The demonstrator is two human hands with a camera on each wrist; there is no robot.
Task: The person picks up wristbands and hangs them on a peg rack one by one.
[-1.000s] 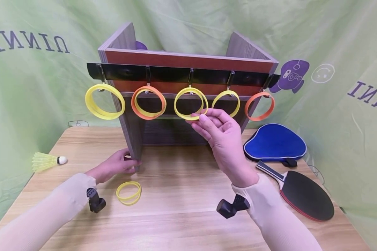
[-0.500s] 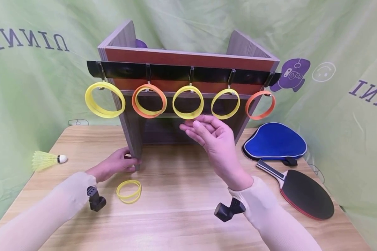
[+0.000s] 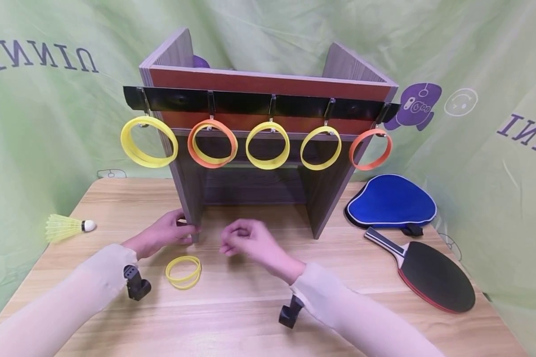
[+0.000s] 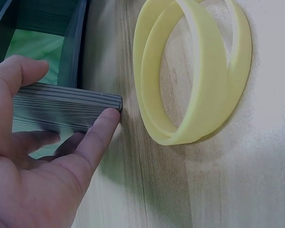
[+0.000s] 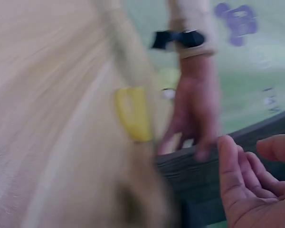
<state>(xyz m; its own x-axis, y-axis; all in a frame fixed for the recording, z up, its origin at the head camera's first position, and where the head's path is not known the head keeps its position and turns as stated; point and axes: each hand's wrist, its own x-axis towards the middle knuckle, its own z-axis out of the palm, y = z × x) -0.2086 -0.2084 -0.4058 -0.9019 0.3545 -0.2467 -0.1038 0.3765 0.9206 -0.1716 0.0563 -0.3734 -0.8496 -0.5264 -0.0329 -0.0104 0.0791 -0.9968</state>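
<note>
My left hand (image 3: 163, 235) grips the foot of the left side panel (image 4: 66, 102) of a grey wood-grain rack, thumb on one side and fingers on the other. Two yellow wristbands (image 3: 184, 287) lie overlapping on the table beside it. Holding nothing, my right hand (image 3: 252, 245) hovers low before the rack with loosely bent fingers, right of those bands. Wristbands hang from the rack's hooks: yellow at left (image 3: 127, 148), orange with yellow inside (image 3: 192, 151), yellow in the middle (image 3: 268, 164), another yellow (image 3: 320, 166), and orange at right (image 3: 370, 167). The right wrist view is blurred.
A yellow shuttlecock (image 3: 67, 227) lies at the table's left. On the right are a blue paddle case (image 3: 390, 203) and a black table-tennis paddle (image 3: 437, 277). The black hook strip (image 3: 241, 104) juts out from the rack's front. Green curtain (image 3: 268, 29) surrounds the table.
My right hand has let go of the middle yellow wristband, which now hangs from its hook. It has moved down and left toward the table. My left hand stays on the panel.
</note>
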